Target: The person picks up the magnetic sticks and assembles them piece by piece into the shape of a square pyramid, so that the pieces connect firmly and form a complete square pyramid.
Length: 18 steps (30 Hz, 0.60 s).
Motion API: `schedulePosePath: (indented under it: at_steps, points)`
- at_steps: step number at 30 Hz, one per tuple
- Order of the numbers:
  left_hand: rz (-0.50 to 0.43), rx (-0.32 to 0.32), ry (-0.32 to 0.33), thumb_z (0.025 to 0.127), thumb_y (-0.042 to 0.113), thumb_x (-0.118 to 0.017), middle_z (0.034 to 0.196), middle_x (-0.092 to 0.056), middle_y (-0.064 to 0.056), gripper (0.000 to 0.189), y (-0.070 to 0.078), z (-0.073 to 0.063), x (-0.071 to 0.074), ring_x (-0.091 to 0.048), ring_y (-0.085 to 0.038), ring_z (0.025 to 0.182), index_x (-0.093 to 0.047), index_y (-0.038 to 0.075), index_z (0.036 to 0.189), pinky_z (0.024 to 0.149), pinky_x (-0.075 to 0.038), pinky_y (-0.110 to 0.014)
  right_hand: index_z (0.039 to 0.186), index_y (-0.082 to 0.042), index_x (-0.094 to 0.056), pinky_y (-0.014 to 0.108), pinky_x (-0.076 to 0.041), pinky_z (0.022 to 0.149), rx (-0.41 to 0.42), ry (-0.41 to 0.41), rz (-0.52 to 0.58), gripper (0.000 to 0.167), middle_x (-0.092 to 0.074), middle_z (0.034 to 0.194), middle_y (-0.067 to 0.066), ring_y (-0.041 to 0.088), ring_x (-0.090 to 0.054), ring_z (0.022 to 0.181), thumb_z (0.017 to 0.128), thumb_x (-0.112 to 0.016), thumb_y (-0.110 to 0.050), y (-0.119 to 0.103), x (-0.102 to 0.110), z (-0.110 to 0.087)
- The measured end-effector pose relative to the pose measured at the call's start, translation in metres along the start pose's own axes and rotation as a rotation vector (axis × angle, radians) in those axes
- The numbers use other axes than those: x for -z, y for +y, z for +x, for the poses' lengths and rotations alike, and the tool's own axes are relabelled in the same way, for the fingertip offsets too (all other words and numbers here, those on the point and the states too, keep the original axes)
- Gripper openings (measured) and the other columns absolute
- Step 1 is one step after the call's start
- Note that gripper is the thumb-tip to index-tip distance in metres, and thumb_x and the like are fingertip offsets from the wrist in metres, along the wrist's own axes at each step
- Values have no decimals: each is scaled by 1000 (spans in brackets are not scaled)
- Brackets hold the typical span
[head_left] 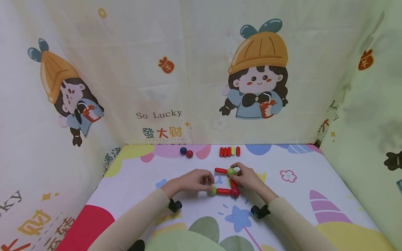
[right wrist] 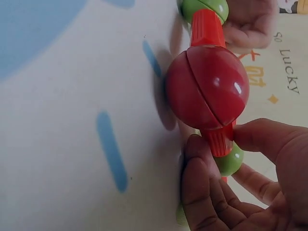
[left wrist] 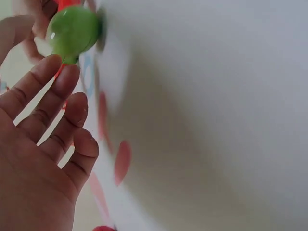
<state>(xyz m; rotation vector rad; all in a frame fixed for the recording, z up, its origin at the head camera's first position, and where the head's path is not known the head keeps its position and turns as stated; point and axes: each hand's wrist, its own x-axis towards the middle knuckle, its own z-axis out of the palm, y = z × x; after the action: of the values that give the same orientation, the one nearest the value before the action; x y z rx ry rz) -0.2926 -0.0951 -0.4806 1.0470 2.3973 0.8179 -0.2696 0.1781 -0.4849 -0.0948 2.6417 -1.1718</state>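
Note:
Red rods and balls lie joined on the table in a three-sided shape. My right hand (head_left: 246,177) pinches the red rod (right wrist: 219,142) between the red ball (right wrist: 208,86) and a green ball (head_left: 230,171), thumb on one side and fingers on the other. From that green ball another red rod (head_left: 221,170) points left. The front red rod (head_left: 223,191) links the red ball to a second green ball (left wrist: 73,31). At this ball is my left hand (head_left: 199,180), fingers loosely bent and fingertips touching or very near it; its thumb stands off the ball in the left wrist view.
Several red rods (head_left: 225,152) and a yellow-green rod (head_left: 233,151) lie in a row at the table's back. Left of them sit a blue ball (head_left: 183,151) and a red ball (head_left: 190,153). Patterned cloth (head_left: 201,87) hangs behind and along both sides.

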Motion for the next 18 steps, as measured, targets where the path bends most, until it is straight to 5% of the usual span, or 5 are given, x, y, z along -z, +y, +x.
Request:
schedulePosePath:
  at_steps: [7, 11, 18]
  points:
    - [13, 80, 77, 100, 29, -69, 92, -65, 7, 8, 0, 17, 21, -60, -13, 84, -69, 24, 105, 71, -52, -25, 144, -15, -56, 30, -57, 70, 23, -31, -10, 50, -69, 99, 9, 19, -62, 79, 97, -71, -21, -2, 2, -1]
    - [22, 127, 140, 100, 23, -69, 93, -66, 5, 5, -6, 28, 28, -60, -14, 85, -69, 20, 104, 75, -53, -26, 143, -17, -59, 29, -57, 70, 7, -39, -16, 48, -68, 101, 9, 19, -61, 81, 97, -71, -22, -2, 1, 0]
    - [249, 237, 299, 99, 18, -69, 108, -63, 2, 16, -28, 37, 46, -56, -17, 101, -66, 16, 114, 92, -53, -32, 143, -18, -58, 30, -57, 72, -4, -45, -12, 47, -67, 102, 9, 19, -62, 82, 98, -71, -22, -3, 0, 2]
